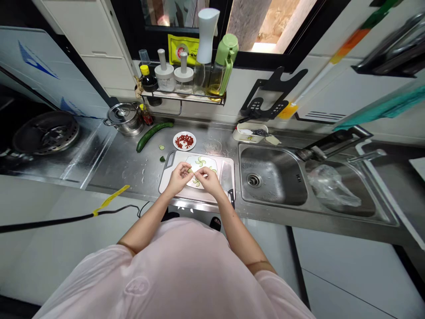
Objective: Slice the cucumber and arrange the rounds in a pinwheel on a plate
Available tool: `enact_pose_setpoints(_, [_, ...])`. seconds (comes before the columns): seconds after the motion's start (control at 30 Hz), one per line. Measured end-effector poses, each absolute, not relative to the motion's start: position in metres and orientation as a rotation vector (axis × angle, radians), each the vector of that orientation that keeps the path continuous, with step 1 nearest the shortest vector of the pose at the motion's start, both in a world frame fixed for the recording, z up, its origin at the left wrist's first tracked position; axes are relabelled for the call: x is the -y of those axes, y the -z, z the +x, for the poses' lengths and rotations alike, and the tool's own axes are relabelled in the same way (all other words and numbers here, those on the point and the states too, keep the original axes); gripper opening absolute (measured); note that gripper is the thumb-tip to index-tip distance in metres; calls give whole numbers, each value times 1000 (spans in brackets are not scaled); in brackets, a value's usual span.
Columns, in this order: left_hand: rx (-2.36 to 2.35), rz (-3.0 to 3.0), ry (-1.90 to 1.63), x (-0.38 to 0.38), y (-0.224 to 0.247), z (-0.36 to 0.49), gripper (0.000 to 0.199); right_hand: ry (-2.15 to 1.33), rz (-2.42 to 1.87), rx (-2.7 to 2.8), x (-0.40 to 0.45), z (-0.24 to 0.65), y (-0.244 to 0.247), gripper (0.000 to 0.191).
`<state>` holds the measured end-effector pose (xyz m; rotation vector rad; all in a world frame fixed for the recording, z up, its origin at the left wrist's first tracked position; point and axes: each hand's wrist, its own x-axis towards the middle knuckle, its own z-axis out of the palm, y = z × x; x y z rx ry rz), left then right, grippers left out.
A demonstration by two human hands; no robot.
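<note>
Over a white plate [210,160] on the pink cutting board [175,161], my two hands nearly meet at the fingertips. My left hand [180,178] is closed in a pinch on a small green cucumber slice [190,170]. Beside it, my right hand [208,180] also pinches; what its fingertips hold, if anything, is too small to make out. Cucumber slices [200,161] lie in curved groups on the plate, partly hidden by my hands. A knife [227,175] rests along the board's right side, its black handle toward me.
Behind the board are a dish of chopped red pepper [184,141] and a whole cucumber [154,133]. A steel pot [125,118] stands back left, and a pan [46,133] sits far left. The sink [272,177] is at right. Bottles and jars fill a wall rack [186,95].
</note>
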<state>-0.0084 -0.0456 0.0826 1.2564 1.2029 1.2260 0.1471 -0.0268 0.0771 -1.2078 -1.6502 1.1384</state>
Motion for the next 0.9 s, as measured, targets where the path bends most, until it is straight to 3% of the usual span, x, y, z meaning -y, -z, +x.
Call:
enact_pose_setpoints(0.5, [-1294, 1248, -1258, 27, -48, -12, 28, -1236, -1312, 1719, 7, 143, -55, 23])
enact_pose_setpoints(0.9, [-1702, 1344, -985, -10, 0, -31, 20, -891, -1619, 2070, -35, 125, -18, 16])
